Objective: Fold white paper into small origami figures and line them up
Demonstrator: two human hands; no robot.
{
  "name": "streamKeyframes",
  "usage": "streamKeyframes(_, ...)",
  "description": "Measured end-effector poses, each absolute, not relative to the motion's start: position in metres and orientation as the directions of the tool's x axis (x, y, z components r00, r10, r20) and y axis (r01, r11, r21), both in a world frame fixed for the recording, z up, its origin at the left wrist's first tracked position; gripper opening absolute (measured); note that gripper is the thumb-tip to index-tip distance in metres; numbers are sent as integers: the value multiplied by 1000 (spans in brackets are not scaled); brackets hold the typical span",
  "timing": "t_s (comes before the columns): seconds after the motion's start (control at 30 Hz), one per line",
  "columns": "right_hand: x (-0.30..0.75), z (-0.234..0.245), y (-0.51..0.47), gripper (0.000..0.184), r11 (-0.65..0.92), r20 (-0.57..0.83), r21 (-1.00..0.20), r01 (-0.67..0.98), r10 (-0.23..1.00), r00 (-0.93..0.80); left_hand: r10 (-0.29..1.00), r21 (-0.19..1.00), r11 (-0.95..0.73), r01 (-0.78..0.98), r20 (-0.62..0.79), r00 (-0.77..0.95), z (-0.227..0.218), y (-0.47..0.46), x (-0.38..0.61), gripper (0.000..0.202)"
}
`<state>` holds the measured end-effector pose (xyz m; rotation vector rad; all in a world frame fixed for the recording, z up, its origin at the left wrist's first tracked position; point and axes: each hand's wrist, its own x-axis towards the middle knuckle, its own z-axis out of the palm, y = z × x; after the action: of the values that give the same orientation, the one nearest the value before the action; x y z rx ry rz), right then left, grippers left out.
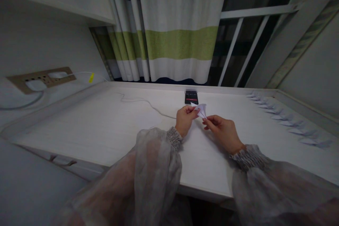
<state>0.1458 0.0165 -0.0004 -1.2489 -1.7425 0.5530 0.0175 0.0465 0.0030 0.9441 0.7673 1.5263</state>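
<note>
My left hand (185, 117) pinches a small folded paper figure (201, 109) between thumb and fingers, holding it just above the desk. The figure is white with a faint violet tint, with a fanned upper part and pointed tips. At its narrow lower end, my right hand (221, 130) grips it with thumb and forefinger. My fingers hide part of the folds. Just behind the paper lies a dark phone (191, 97) showing a timer-like screen with a red bar.
A row of several folded white paper figures (290, 123) runs along the desk's right side. A white cable (148, 103) crosses the white desk (106, 127) toward the phone. On the left wall is a socket panel (43, 77) with plugs. A striped curtain (180, 42) hangs behind.
</note>
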Motion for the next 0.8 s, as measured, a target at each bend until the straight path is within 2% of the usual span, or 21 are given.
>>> streamKeyframes(0.07, 146, -2, 17, 24, 397, 413, -746, 534, 906, -97, 986, 871, -165, -463, 159, -54, 3, 46, 17, 21)
streamKeyframes(0.3, 142, -1, 15, 25, 365, 370, -813, 454, 925, -83, 985, 886, -169, -431, 160, -57, 1, 46, 15, 18)
streamKeyframes(0.57, 136, 5, 16, 21, 187, 191, -922, 338, 981, -21, 986, 869, -162, -468, 155, -53, -4, 51, 15, 17)
streamKeyframes(0.8, 133, 4, 14, 21, 180, 187, -941, 286, 982, -2, 986, 868, -169, -466, 148, -81, -4, 51, 13, 17)
